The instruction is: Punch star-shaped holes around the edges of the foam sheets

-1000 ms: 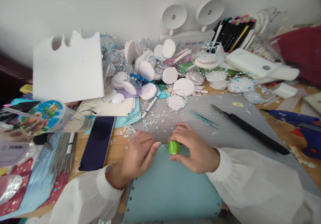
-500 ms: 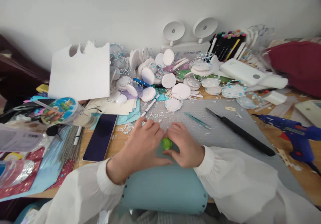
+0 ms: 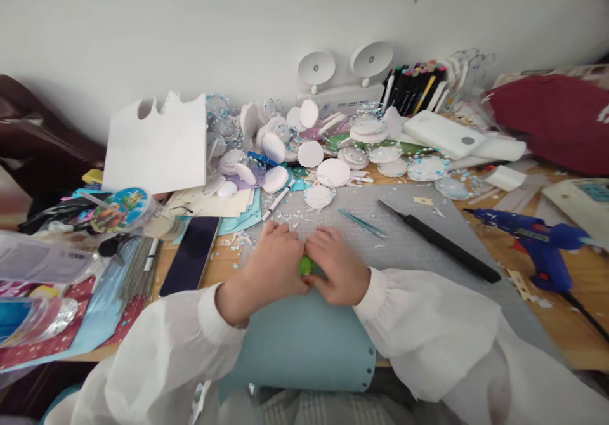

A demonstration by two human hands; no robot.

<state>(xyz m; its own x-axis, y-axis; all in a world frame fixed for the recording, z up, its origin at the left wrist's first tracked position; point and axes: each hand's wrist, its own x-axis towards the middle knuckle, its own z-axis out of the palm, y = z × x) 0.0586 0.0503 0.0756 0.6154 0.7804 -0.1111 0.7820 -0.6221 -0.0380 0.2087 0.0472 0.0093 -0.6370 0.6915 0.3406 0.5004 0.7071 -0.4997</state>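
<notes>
A small bright green lump sits between my two hands, mostly hidden by the fingers. My left hand curls round its left side, thumb drawn in beneath it. From the right, my right hand closes on the same lump with fingers bent over and thumb below. Both hands meet above the grey cutting mat, close to a blue-green sheet whose edge bears dark flower shapes. Beyond the right hand lie blue tweezers and a black-handled craft knife.
White foam discs are heaped along the wall below a twin-head lamp. A phone and a lidded cup stand on the left. At right lies a blue glue gun, near a white box-shaped device.
My left thumb has come in to the lump, and both hands have closed more tightly round it, covering more of the green. The whole view has shifted slightly.
</notes>
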